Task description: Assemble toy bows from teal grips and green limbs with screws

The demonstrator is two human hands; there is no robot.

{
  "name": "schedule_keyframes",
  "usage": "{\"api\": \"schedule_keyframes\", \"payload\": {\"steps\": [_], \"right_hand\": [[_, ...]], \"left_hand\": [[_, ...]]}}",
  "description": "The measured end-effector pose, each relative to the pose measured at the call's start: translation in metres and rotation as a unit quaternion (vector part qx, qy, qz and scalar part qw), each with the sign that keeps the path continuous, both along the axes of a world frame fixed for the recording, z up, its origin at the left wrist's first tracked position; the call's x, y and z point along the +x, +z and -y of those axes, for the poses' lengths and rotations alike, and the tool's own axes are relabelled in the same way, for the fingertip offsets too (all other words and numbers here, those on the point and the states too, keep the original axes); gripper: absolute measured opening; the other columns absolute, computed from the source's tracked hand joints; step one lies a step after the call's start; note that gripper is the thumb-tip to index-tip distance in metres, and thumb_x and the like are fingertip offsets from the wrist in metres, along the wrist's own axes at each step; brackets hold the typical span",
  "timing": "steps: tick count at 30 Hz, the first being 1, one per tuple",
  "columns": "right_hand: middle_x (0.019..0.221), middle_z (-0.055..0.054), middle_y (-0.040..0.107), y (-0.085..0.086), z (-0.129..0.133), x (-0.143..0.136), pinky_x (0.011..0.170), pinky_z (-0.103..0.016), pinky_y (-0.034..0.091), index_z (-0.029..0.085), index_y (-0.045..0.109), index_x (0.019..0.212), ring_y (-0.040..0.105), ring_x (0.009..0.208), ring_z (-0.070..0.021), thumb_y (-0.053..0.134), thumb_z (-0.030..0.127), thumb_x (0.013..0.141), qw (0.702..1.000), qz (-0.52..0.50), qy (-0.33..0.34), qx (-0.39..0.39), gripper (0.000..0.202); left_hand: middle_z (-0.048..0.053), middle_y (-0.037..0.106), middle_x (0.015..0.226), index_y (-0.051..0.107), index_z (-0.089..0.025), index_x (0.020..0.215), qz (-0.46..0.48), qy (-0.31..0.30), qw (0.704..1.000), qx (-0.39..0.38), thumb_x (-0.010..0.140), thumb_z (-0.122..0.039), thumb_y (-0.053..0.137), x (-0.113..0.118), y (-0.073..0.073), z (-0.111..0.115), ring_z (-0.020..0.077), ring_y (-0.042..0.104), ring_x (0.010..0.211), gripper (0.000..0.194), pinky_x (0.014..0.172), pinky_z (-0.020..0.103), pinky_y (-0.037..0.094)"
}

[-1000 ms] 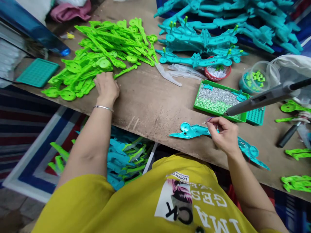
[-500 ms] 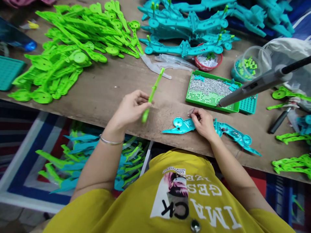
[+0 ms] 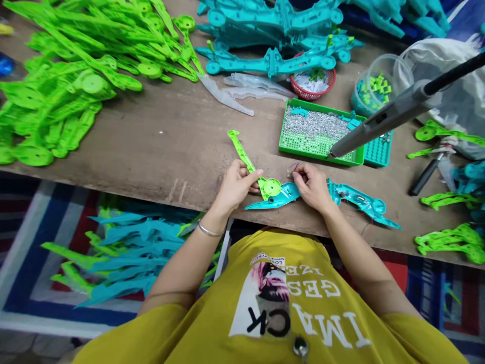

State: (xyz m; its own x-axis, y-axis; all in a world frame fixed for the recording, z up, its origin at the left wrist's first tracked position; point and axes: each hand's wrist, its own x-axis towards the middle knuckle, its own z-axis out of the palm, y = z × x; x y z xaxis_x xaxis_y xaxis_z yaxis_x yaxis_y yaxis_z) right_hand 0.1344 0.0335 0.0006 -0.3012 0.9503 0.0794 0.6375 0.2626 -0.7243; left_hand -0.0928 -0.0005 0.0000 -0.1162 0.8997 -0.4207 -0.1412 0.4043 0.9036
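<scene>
Carrying all the work, the brown bench has its big heaps placed back from the edge, which seems to leave working room in front of the body. With the hands as the middle of the clock, the pile of green parts is at ten o'clock, and the stack of blue parts is at twelve, both probably set for easy reach. The green tray lies at two o'clock, its low walls holding the many small screws together. The grey screwdriver slants over it, tip toward the tray.

One long blue part lies near the front edge, under the right hand, whose resting probably steadies it. The left hand is closed around the middle of a slim green part; this grip leaves its round end free over the blue part's left end. Whether they are joined, I cannot tell. Between fingertips, the right hand pinches a thin wire, lifted a little, perhaps so it is not trapped underneath.
</scene>
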Motion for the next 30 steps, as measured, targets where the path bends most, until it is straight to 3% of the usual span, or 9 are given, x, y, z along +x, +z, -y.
{"api": "schedule_keyframes", "payload": {"steps": [10, 14, 17, 19, 21, 24, 26, 28, 30], "right_hand": [[0.088, -0.007, 0.072, -0.002, 0.002, -0.001, 0.077, -0.033, 0.045, 0.022, 0.06, 0.084, 0.064, 0.081, -0.0211, 0.053, 0.028, 0.093, 1.0, 0.008, 0.004, 0.014, 0.013], [0.087, -0.007, 0.072, -0.002, 0.002, 0.0, 0.076, -0.032, 0.045, 0.022, 0.06, 0.084, 0.064, 0.079, -0.0207, 0.053, 0.028, 0.094, 1.0, -0.001, 0.007, 0.014, 0.013], [0.087, -0.007, 0.072, -0.002, 0.002, 0.0, 0.077, -0.033, 0.045, 0.022, 0.06, 0.084, 0.064, 0.08, -0.021, 0.053, 0.028, 0.093, 1.0, 0.001, 0.005, 0.011, 0.013], [0.087, -0.007, 0.072, -0.002, 0.002, -0.001, 0.077, -0.033, 0.045, 0.022, 0.06, 0.084, 0.065, 0.081, -0.0213, 0.053, 0.028, 0.093, 1.0, 0.004, 0.005, 0.009, 0.013], [0.086, -0.007, 0.071, -0.002, 0.002, -0.001, 0.077, -0.033, 0.045, 0.022, 0.06, 0.084, 0.064, 0.081, -0.0212, 0.053, 0.028, 0.093, 1.0, 0.005, 0.005, 0.01, 0.013], [0.086, -0.007, 0.071, -0.001, 0.003, -0.001, 0.076, -0.033, 0.045, 0.022, 0.061, 0.084, 0.064, 0.08, -0.0209, 0.053, 0.028, 0.093, 1.0, 0.002, 0.006, 0.009, 0.014], [0.087, -0.007, 0.072, -0.001, 0.003, -0.001, 0.077, -0.033, 0.046, 0.022, 0.061, 0.084, 0.065, 0.081, -0.0212, 0.053, 0.028, 0.093, 1.0, -0.001, 0.007, 0.007, 0.014], [0.087, -0.007, 0.072, -0.001, 0.003, 0.0, 0.078, -0.033, 0.046, 0.022, 0.062, 0.084, 0.066, 0.082, -0.0214, 0.054, 0.029, 0.093, 1.0, -0.001, 0.009, 0.002, 0.014], [0.088, -0.007, 0.073, 0.001, 0.002, 0.001, 0.079, -0.033, 0.047, 0.022, 0.063, 0.084, 0.066, 0.084, -0.0216, 0.054, 0.029, 0.093, 1.0, 0.001, 0.011, -0.007, 0.014]], "left_hand": [[-0.012, 0.062, 0.059, 0.035, -0.022, 0.114, -0.022, 0.093, 0.995, 0.015, 0.069, -0.037, 0.082, 0.007, -0.004, 0.016, 0.0146, 0.065, 0.046, 0.068, 0.042, 0.02, 0.053], [-0.013, 0.058, 0.057, 0.028, -0.018, 0.14, -0.043, 0.117, 0.992, 0.031, 0.07, -0.035, 0.082, 0.013, -0.012, 0.017, 0.015, 0.064, 0.044, 0.09, 0.044, 0.022, 0.054], [-0.013, 0.057, 0.06, 0.012, -0.022, 0.158, -0.062, 0.118, 0.99, 0.052, 0.077, -0.034, 0.079, 0.015, -0.016, 0.021, 0.014, 0.064, 0.046, 0.106, 0.049, 0.024, 0.055], [-0.011, 0.059, 0.062, 0.016, -0.021, 0.161, -0.137, 0.088, 0.984, 0.068, 0.083, -0.036, 0.076, 0.012, -0.014, 0.025, 0.0154, 0.066, 0.051, 0.1, 0.058, 0.028, 0.057], [-0.003, 0.066, 0.07, 0.037, -0.018, 0.155, -0.294, 0.058, 0.95, 0.091, 0.085, -0.042, 0.076, 0.008, -0.009, 0.029, 0.0217, 0.071, 0.068, 0.083, 0.074, 0.036, 0.059], [0.015, 0.074, 0.113, 0.061, -0.017, 0.138, -0.507, 0.0, 0.846, 0.163, 0.09, -0.052, 0.071, -0.001, 0.001, 0.037, 0.0357, 0.067, 0.115, 0.061, 0.101, 0.051, 0.05], [0.018, 0.065, 0.139, 0.057, -0.019, 0.143, -0.536, -0.1, 0.801, 0.247, 0.093, -0.057, 0.065, -0.007, 0.003, 0.042, 0.0391, 0.053, 0.137, 0.063, 0.115, 0.057, 0.038], [0.017, 0.061, 0.147, 0.043, -0.02, 0.155, -0.514, -0.2, 0.77, 0.32, 0.093, -0.062, 0.063, -0.012, -0.001, 0.048, 0.0388, 0.046, 0.145, 0.078, 0.122, 0.061, 0.026], [0.018, 0.062, 0.146, 0.026, -0.019, 0.163, -0.496, -0.24, 0.754, 0.357, 0.09, -0.067, 0.064, -0.014, -0.007, 0.053, 0.0381, 0.048, 0.145, 0.096, 0.125, 0.064, 0.016]]}}
